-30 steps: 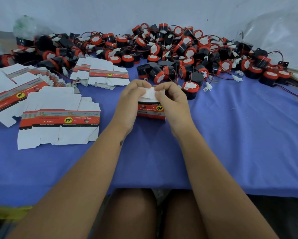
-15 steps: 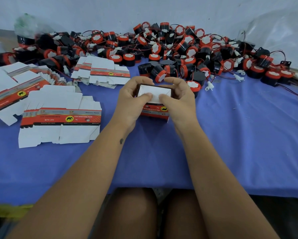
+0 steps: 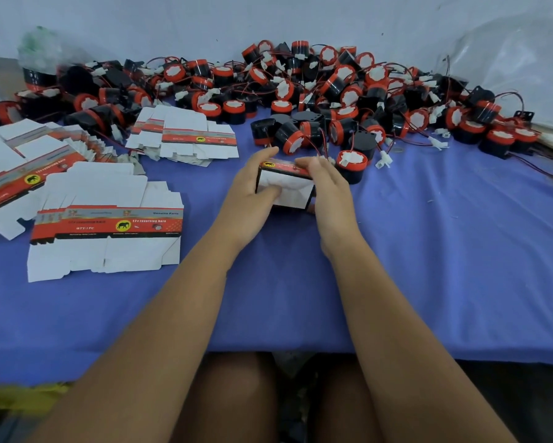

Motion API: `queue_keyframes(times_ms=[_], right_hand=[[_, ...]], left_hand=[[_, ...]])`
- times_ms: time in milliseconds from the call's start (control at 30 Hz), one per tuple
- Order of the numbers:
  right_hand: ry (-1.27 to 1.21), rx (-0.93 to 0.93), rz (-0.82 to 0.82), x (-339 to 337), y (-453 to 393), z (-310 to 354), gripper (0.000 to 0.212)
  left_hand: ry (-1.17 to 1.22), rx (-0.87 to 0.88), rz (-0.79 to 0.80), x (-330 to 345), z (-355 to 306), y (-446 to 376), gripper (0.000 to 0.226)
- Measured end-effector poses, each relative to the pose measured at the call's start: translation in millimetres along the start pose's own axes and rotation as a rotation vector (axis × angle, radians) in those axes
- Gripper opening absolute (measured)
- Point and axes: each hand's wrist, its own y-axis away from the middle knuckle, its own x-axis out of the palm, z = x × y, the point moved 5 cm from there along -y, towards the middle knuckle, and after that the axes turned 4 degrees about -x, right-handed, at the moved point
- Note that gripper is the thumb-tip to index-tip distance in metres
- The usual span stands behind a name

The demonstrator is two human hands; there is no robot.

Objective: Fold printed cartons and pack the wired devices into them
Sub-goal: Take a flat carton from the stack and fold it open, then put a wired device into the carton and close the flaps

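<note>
Left hand: the left hand (image 3: 248, 191) clasps the left end of the carton (image 3: 284, 188), fingers curled over its far top edge, thumb pressed flat on the white near face.
Right hand: the right hand (image 3: 328, 190) clasps the right end of the same carton, fingers laid over its top right corner, palm against the side.
Carton: folded up into a box, it sits between the two hands, low over the table (image 3: 428, 251); whether it rests on the cloth I cannot tell. Its red printed band with a yellow badge faces up and away; the white panel faces the person.
Nearest device: one red-and-black device (image 3: 352, 164) with a white plug stands just beyond the right hand, close to the fingertips but not touching.
Device pile: a heap of devices (image 3: 332, 87) with red wires spreads across the table beyond both hands, from far left to far right.
Flat cartons, left: one unfolded carton blank (image 3: 109, 225) lies flat to the left of the left hand, print up.
Flat cartons, far left: a fanned stack of blanks (image 3: 19, 164) lies further left, beyond that one.
Flat cartons, beyond: a smaller stack (image 3: 185, 135) lies beyond and left of the left hand, near the pile's edge.
Plastic bag: a clear bag (image 3: 518, 62) lies far to the right, behind the pile.
Knees: the person's bare knees (image 3: 233, 394) show below the table's near edge.
</note>
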Motion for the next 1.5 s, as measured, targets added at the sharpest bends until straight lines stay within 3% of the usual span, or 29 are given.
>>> queue_keyframes(times_ms=[100, 233, 367, 567, 633, 767, 867, 933, 1033, 1233, 1333, 1500], right_hand=[[0.007, -0.082, 0.001, 0, 0, 1, 0.016], [-0.057, -0.102, 0.019, 1, -2, -1, 0.046], [-0.038, -0.158, 0.021, -2, -4, -1, 0.066], [0.158, -0.22, -0.033, 2, 1, -1, 0.05], [0.196, -0.235, -0.034, 1, 0, -1, 0.045], [0.432, -0.295, -0.063, 4, 3, 0, 0.041], [0.826, -0.681, -0.209, 11, 15, 21, 0.039], [1.053, -0.79, -0.079, 26, 19, 22, 0.033], [1.218, -0.555, 0.162, 40, 16, 10, 0.019], [1.249, -0.378, 0.241, 47, 5, 14, 0.016], [1.21, -0.304, 0.32, 44, -4, 17, 0.01], [1.234, -0.259, 0.417, 41, -16, 18, 0.019]], left_hand=[[0.037, -0.007, 0.0, 3, -1, -4, 0.057], [0.177, -0.092, -0.109, -3, 8, -9, 0.084], [0.149, -0.028, -0.068, -7, 17, -16, 0.105], [0.061, 0.089, -0.029, -4, 10, -22, 0.113], [0.052, 0.044, -0.051, -4, 12, -22, 0.108], [0.1, -0.123, -0.127, -7, 19, -23, 0.068], [0.024, -0.131, -0.15, -7, 21, -23, 0.054], [0.013, -0.118, -0.142, -5, 21, -23, 0.044], [0.003, -0.13, -0.154, -5, 22, -22, 0.033], [-0.029, -0.174, -0.196, -4, 15, -30, 0.019], [-0.007, -0.246, -0.191, 0, 11, -40, 0.025], [0.039, -0.252, -0.164, 3, 9, -49, 0.03]])
